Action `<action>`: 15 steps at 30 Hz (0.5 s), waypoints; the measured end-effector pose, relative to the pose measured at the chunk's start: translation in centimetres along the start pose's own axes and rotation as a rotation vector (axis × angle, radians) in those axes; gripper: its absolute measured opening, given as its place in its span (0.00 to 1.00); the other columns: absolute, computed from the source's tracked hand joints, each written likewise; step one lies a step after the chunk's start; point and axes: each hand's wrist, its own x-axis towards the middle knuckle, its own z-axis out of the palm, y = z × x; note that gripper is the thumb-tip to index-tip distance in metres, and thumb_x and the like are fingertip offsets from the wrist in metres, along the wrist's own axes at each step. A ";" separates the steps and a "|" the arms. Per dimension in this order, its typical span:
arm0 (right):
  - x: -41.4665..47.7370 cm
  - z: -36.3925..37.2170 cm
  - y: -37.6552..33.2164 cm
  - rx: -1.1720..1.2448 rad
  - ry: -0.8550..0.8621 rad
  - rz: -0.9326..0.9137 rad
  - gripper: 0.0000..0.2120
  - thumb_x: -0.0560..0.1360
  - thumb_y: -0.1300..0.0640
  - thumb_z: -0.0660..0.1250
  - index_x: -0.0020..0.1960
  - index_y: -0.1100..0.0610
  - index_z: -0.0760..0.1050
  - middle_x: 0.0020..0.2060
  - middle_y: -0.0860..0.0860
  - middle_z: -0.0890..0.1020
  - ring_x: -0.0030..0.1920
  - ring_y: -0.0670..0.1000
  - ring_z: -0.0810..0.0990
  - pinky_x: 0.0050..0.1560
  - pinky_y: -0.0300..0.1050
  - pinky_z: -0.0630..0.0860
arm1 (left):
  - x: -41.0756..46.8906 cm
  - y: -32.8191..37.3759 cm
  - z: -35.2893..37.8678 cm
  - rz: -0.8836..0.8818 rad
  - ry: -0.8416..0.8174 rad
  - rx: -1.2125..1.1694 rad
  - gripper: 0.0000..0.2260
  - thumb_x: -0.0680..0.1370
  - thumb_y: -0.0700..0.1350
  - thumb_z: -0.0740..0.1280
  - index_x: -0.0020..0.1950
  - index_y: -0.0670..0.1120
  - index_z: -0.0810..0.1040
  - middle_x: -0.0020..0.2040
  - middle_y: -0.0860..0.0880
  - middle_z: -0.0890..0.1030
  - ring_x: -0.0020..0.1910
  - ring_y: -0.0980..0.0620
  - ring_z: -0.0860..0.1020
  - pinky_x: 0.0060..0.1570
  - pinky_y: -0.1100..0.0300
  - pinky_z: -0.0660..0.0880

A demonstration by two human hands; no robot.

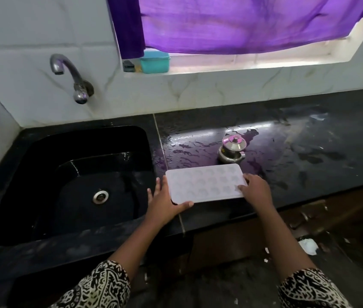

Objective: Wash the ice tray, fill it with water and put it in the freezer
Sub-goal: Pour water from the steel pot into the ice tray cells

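The ice tray, white and flat, is on the near part of the black counter, just to the right of the sink, and I cannot tell if it rests on the wet stone or is already a little lifted. The left hand grasps its near left corner: the thumb lies along the near edge and the fingers stand along the short left edge. The right hand grasps the right end, with the thumb on the top face and the other fingers bent over the right edge, so that end of the tray is hidden. The small moulds in the tray are very faint, and I cannot make out whether anything is in them. Just behind the tray stands a small steel pot with its lid on. The sink is dark; only its drain shows clearly. The tap comes out of the far wall above it. On the window ledge a teal box stands partly under the purple curtain, and a dark small thing left of it I cannot identify. The patterned sleeves are cut off by the near border.
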 end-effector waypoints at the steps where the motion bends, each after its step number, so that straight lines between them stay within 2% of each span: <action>1: 0.6 0.2 0.7 -0.037 -0.003 -0.012 0.21 0.75 0.56 0.67 0.66 0.62 0.72 0.60 0.59 0.77 0.59 0.59 0.75 0.60 0.50 0.70 | 0.2 0.3 0.8 -0.005 0.002 0.040 0.57 0.66 0.72 0.67 0.80 0.44 0.41 0.80 0.45 0.46 0.79 0.51 0.40 0.74 0.47 0.35; 4: 2.0 0.7 2.0 -0.108 -0.016 -0.049 0.16 0.76 0.57 0.66 0.61 0.64 0.74 0.57 0.60 0.79 0.56 0.61 0.76 0.57 0.51 0.71 | 0.5 1.1 2.4 0.000 0.022 0.163 0.56 0.66 0.76 0.62 0.80 0.43 0.42 0.81 0.46 0.47 0.79 0.53 0.41 0.75 0.48 0.35; 8: 3.3 1.0 2.6 -0.087 -0.003 -0.099 0.16 0.76 0.58 0.66 0.60 0.64 0.75 0.56 0.61 0.79 0.56 0.61 0.76 0.57 0.51 0.70 | 0.4 1.3 3.1 -0.013 0.085 0.264 0.58 0.62 0.81 0.49 0.80 0.44 0.41 0.81 0.47 0.48 0.79 0.54 0.43 0.75 0.49 0.35; 15: 4.1 1.4 4.0 0.032 -0.039 -0.095 0.21 0.75 0.56 0.67 0.67 0.61 0.72 0.58 0.61 0.78 0.58 0.61 0.74 0.58 0.50 0.70 | 0.7 1.3 3.5 -0.018 0.094 0.297 0.54 0.65 0.80 0.49 0.80 0.47 0.41 0.81 0.50 0.49 0.79 0.53 0.43 0.75 0.46 0.38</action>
